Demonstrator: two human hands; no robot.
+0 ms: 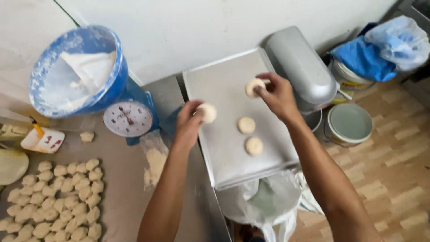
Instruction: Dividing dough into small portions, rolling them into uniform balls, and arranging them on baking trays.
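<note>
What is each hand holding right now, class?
Left hand: fingers closed on a dough round.
Right hand: fingers closed on another dough round, over the tray.

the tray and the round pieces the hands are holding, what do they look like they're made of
The tray looks like bare metal, probably aluminium: dull silver-grey, matte, with a raised rim. The round piece in the left hand and the one in the right hand look like raw dough: pale cream, soft-edged, matte and floury, like the two dough rounds lying on the tray.
</note>
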